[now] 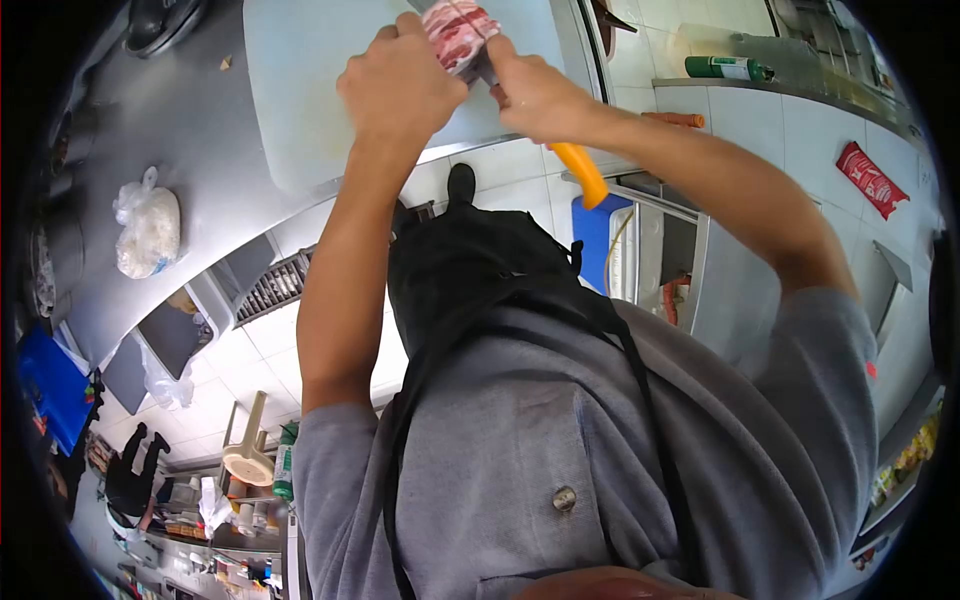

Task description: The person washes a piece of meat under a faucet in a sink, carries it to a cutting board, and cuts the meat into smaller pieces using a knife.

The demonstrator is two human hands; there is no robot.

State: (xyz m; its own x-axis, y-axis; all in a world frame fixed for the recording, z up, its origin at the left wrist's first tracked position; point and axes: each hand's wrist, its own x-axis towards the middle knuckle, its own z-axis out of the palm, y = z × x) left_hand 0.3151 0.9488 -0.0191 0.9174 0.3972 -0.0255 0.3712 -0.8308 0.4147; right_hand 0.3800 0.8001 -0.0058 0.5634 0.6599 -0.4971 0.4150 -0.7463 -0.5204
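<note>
Near the top of the head view, a piece of red and white marbled meat [459,36] is held between my two hands, above a pale cutting board [300,110]. My left hand [400,80] has its fingers wrapped round the meat's left side. On the other side my right hand [535,92] is closed, with its thumb or finger against the meat. A yellow handle [580,175] sticks out below my right hand, and a grey blade shows in part beside the meat. My fingertips are partly hidden.
A plastic bag of white contents [148,232] lies on the steel counter [215,130] at left. A green bottle [725,68] and a red packet [871,180] are at right. Another person [130,485] is far off at lower left. A stool [248,462] stands below.
</note>
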